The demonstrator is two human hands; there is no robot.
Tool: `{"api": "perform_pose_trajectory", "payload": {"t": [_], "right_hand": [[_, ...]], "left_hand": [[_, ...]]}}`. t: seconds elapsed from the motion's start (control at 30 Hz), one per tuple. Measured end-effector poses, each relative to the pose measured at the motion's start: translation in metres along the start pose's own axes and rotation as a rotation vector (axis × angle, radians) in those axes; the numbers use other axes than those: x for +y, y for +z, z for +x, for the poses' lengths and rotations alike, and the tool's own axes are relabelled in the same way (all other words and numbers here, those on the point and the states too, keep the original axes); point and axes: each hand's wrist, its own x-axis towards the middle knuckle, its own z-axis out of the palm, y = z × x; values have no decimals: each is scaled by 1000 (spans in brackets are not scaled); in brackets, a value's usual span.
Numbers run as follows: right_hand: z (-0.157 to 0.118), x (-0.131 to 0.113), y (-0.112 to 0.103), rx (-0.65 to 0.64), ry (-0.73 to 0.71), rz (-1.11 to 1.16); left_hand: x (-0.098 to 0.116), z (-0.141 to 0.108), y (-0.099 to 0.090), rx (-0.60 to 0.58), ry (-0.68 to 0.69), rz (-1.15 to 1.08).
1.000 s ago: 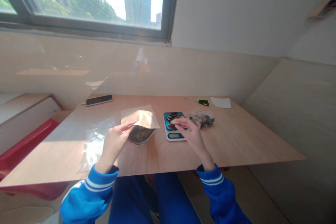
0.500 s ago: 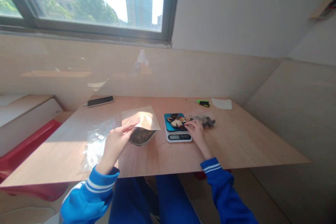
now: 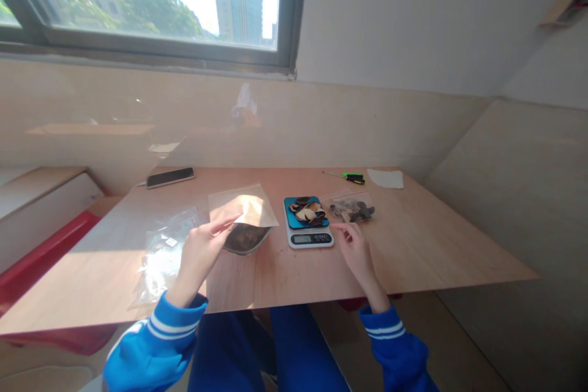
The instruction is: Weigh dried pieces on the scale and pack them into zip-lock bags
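A white digital scale [image 3: 310, 238] with a blue top bears several dried brown and cream pieces [image 3: 309, 212]. Just right of the scale is my right hand [image 3: 353, 248], its fingers bent and partly apart, with nothing visible in them. My left hand [image 3: 205, 249] pinches the upper flap of an open paper bag [image 3: 257, 211]; dark contents show in the bag's mouth. Behind my right hand lies a clear bag of dark dried pieces [image 3: 353, 209].
Clear plastic bags [image 3: 160, 257] lie left of my left hand. A phone [image 3: 170, 177] rests at the table's back left. Screwdrivers [image 3: 353, 179] and a white paper [image 3: 385, 179] lie at the back right. The table's front edge [image 3: 321, 301] runs near my legs.
My right hand has moved off the pieces on the scale, to the right and towards me. My left hand stays at the paper bag. The view has shifted slightly.
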Motion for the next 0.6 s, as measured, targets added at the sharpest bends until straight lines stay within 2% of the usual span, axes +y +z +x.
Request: {"api": "perform_pose_trajectory", "payload": {"t": [0.17,0.37,0.5,0.6], "right_hand": [[-16,-24,4,-158,-37,123],[-30,-68,13,-474,-66,246],[-35,-95,16,-591,-52,278],[-37,-106,20,-653,-50,302]], "left_hand": [[1,-1,10,-49,-7,-4],[0,-3,15,-67,-13,9],[2,-2,14,-73,-16,10],[3,-3,13,-71,-10,14]]}}
